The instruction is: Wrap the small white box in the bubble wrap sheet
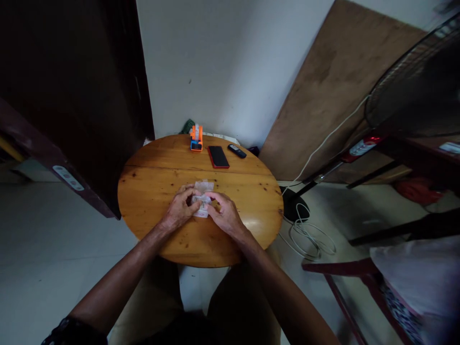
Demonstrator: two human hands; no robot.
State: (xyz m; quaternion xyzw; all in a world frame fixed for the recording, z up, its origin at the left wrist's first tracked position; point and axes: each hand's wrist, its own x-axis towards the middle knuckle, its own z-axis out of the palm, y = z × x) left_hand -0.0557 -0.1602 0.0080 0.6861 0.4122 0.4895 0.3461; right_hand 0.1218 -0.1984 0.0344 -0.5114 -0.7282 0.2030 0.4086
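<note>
A small sheet of clear, whitish bubble wrap (204, 187) lies on the round wooden table (143, 191), its near part bunched around something I cannot make out. My left hand (180, 207) grips its left side, with the thumb pressed on top. From the right, my right hand (225, 214) holds the same wrap with thumb and curled fingers. The two thumbs nearly meet over the folded part, while a flat flap sticks out beyond the fingers toward the far side.
At the table's far edge stands an orange and blue tape dispenser (196, 139). Beside it lie a phone with a red edge (218, 157) and a dark remote control (237, 151). A fan (413, 81) and a coiled white cable (309, 237) are to the right.
</note>
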